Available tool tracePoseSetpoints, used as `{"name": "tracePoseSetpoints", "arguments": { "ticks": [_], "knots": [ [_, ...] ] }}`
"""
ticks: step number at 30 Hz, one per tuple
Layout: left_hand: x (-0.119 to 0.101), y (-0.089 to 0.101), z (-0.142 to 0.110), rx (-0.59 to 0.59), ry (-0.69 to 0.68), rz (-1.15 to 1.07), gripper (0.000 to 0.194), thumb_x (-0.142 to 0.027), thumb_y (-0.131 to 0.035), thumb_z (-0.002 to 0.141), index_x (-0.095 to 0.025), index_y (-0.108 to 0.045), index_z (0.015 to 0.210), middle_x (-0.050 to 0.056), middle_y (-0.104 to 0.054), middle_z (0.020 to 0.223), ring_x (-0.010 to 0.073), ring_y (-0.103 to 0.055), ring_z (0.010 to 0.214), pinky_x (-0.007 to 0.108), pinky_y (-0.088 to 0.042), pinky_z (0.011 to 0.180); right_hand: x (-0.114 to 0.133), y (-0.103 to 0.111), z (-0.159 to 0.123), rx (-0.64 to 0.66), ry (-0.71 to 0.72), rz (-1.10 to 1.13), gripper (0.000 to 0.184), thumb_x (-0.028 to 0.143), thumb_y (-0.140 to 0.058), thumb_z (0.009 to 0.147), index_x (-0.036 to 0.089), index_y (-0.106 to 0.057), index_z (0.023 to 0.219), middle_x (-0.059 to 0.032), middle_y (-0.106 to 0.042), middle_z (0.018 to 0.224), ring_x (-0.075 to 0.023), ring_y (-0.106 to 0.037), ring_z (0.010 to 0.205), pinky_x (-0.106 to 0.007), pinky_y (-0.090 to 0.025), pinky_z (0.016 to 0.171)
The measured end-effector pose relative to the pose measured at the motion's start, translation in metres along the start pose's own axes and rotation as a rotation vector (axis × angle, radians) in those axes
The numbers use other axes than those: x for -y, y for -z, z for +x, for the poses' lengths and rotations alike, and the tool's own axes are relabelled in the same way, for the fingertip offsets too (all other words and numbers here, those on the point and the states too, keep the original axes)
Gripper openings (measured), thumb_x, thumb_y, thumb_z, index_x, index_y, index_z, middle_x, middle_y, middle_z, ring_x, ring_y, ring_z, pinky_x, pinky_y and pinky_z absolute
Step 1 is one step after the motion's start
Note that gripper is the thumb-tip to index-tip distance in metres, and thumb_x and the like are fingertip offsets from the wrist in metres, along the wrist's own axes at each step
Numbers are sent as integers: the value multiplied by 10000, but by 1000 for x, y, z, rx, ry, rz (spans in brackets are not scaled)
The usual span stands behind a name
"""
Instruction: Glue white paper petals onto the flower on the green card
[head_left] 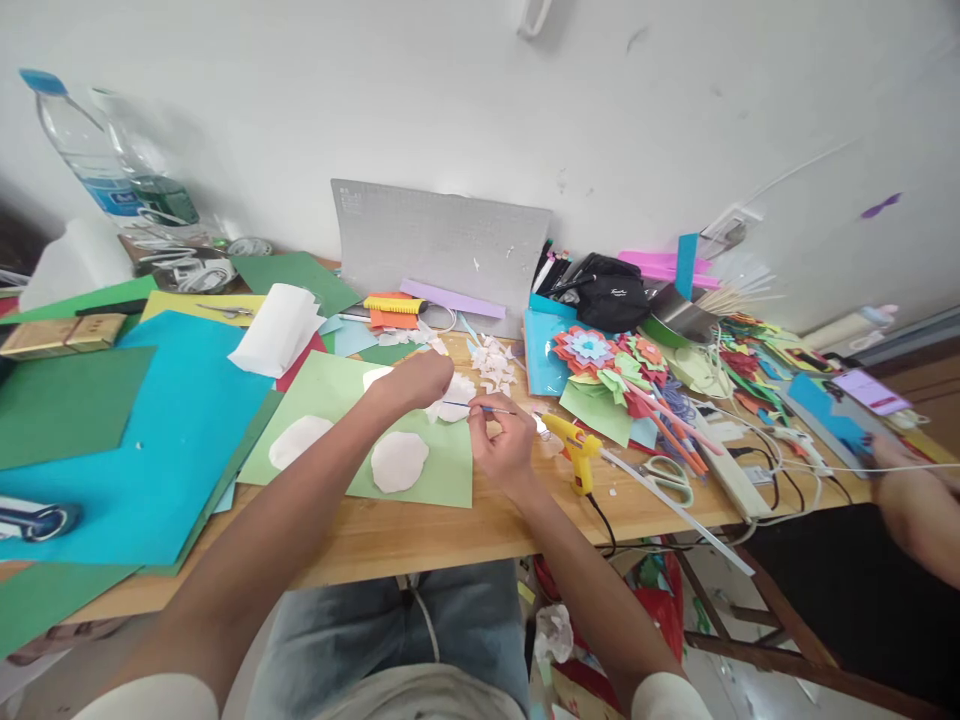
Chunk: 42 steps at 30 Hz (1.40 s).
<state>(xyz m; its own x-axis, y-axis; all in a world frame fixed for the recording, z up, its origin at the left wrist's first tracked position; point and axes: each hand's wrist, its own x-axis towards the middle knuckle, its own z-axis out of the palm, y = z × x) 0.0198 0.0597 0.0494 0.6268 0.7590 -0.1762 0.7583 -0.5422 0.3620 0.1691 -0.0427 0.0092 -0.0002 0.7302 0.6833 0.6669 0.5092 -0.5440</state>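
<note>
My right hand (504, 442) pinches a thin blue stick (491, 408), perhaps a fine brush or pen. It points left across a white rounded shape (453, 400) at the edge of a light green sheet (439, 487). Just above that shape my left hand (429, 380) is closed, and its fingertips are turned away from view, so what they hold is hidden. Another white blob-like piece (400, 462) lies flat on the green sheet, with a further white piece (300, 441) to its left, partly under my left forearm. White paper scraps (493, 362) are heaped beyond my hands.
A yellow glue gun (576, 450) and scissors (670, 482) lie right of my right hand, among cables. Layered paper flowers (587, 352) stand behind them. A grey cutting mat (442, 235) leans on the wall. Blue sheets (195, 430) cover the left side. Another person's hand (911, 495) is far right.
</note>
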Motion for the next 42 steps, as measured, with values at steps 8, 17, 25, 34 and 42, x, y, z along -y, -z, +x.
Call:
{"name": "tracePoseSetpoints", "arguments": {
  "ticks": [8, 17, 25, 34, 42],
  "knots": [
    [0, 2, -3, -3, 0, 34, 58, -169, -591, 700, -170, -569, 647, 86, -610, 686, 200, -580, 693, 274, -328, 612, -1, -2, -1, 13, -7, -14, 141, 142, -497, 822, 203, -625, 823, -35, -672, 768, -163, -632, 719, -284, -498, 665],
    [-7, 5, -6, 11, 22, 58, 72, -156, -572, 715, -156, -644, 720, 105, -648, 694, 223, -607, 702, 292, -387, 626, -2, -4, -1, 9, 0, 1, 135, 138, -503, 822, 200, -623, 822, -31, -673, 768, -153, -625, 705, -271, -501, 658],
    [-3, 17, -12, -22, 13, 89, 176, -96, -490, 767, -154, -647, 822, 102, -680, 855, 188, -590, 708, 260, -351, 577, 4, 1, -1, -53, 5, -1, 125, 150, -507, 830, 200, -621, 819, -30, -668, 752, -155, -627, 700, -280, -504, 664],
    [11, 20, -11, -48, 57, 35, 143, -211, -488, 811, -170, -608, 745, 93, -665, 797, 195, -583, 691, 276, -348, 601, 6, 25, -16, -100, 129, -46, 171, 103, -510, 822, 206, -619, 903, -39, -653, 765, -160, -624, 698, -291, -524, 657],
    [24, 43, -12, -215, 249, 113, 319, -308, -351, 915, -169, -583, 746, 109, -628, 758, 226, -590, 703, 298, -342, 594, -17, 62, -68, 20, 249, -288, 329, 71, -540, 797, 193, -636, 1087, -97, -692, 923, -192, -676, 836, -306, -564, 747]
  ]
}}
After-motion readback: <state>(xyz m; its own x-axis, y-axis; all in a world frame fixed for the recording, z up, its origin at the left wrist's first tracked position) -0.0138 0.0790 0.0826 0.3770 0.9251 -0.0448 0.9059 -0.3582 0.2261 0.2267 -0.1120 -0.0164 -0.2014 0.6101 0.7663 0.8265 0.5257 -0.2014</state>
